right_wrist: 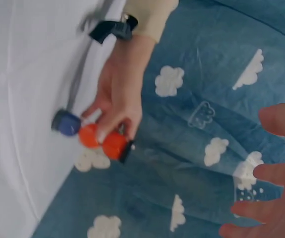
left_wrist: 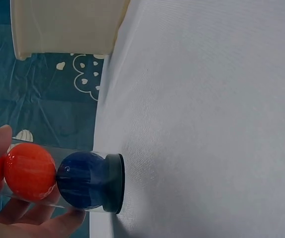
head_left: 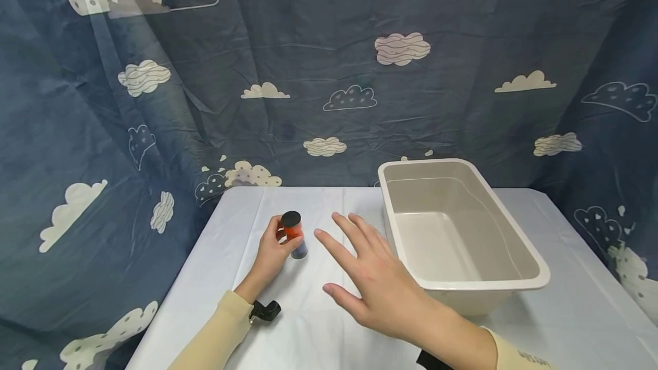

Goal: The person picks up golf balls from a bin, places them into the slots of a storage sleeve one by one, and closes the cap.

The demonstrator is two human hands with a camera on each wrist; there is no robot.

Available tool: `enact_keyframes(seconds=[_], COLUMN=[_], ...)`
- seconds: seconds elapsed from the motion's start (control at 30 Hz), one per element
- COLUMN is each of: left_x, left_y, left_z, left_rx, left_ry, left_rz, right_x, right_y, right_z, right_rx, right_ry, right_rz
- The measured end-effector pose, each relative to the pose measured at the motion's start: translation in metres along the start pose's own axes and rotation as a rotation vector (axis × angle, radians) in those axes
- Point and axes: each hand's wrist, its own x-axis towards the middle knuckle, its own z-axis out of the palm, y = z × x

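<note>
A clear tube of balls (head_left: 294, 235) with dark end caps stands upright at the left of the table. My left hand (head_left: 272, 247) grips it, thumb on the near side and fingers behind. In the left wrist view, orange balls (left_wrist: 30, 171) and one dark blue ball (left_wrist: 81, 179) show through the clear wall, the blue one at the capped bottom. My right hand (head_left: 372, 278) hovers over the middle of the table with fingers spread, holding nothing. Its spread fingers (right_wrist: 269, 174) also show at the edge of the right wrist view.
A deep beige plastic tub (head_left: 514, 284) with nothing inside stands on the right side of the table. White cloth covers the table (head_left: 308, 330). A dark blue curtain (head_left: 308, 119) with cloud prints hangs behind and on both sides.
</note>
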Motion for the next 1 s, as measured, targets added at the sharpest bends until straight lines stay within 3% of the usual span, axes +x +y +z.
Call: enact_keyframes(seconds=[0.3,0.6,0.83,1.0], left_x=[0.001,0.003,-0.008,-0.012], left_y=[-0.001,0.020,0.042,0.068], left_z=[-0.002,-0.009,-0.031,-0.044], left_rx=[0.045,0.145,0.240,0.335], left_ry=[-0.026,-0.077,-0.114,-0.138], left_rz=[-0.006,-0.050,0.030,0.091], right_x=[0.003,0.001,-0.004,-0.012], right_y=[0.025,0.057,0.076,0.094], right_z=[-0.035,-0.066,-0.094,-0.112], right_rx=[-0.096,-0.208,-0.274,-0.326], right_ry=[0.009,0.056,0.079,0.071], right_rz=[0.018,0.015,0.042,0.069])
